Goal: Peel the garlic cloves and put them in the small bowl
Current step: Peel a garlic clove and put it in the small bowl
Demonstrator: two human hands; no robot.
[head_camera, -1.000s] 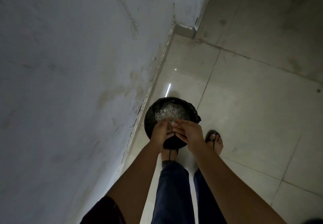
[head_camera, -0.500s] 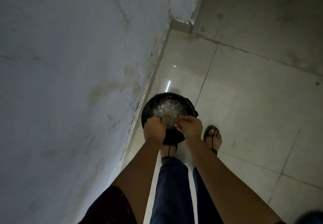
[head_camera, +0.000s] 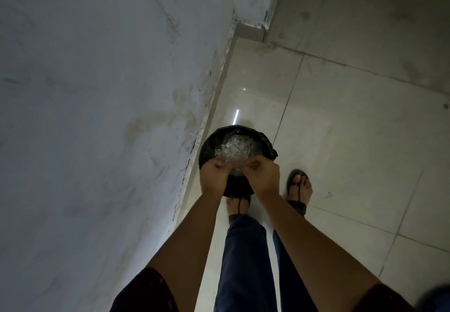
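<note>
Stood hard beside a stained grey wall [head_camera: 97, 117] on the left, looking straight down. Held the left hand [head_camera: 215, 176] over the near left rim of a black-lined bin [head_camera: 207, 148], knuckles up, fingers curled in, tips turned rightward toward the other hand. Could not make out any pinched thing there: too dark, too small. Found crumpled clear plastic [head_camera: 233, 149] in the bin, directly below and just beyond the fingertips; judged both hands so placed as to drop anything released straight down into it. Held the right hand [head_camera: 264, 176] level with the left, over the near right rim, fingers likewise curled, tips pointing left and close to those of the left hand. Judged neither hand the nearer to the bin. Saw no garlic clove for certain and no small bowl anywhere in view, hence no long axis to give. Read the pose, as a guess only, as shedding skins over the bin rather than peeling proper. Further right, planted a sandalled right foot [head_camera: 298, 190] on pale glossy floor tiles [head_camera: 353, 141], with the bin on the same tiles at the foot of the wall and open floor off to the right for turning away.
</note>
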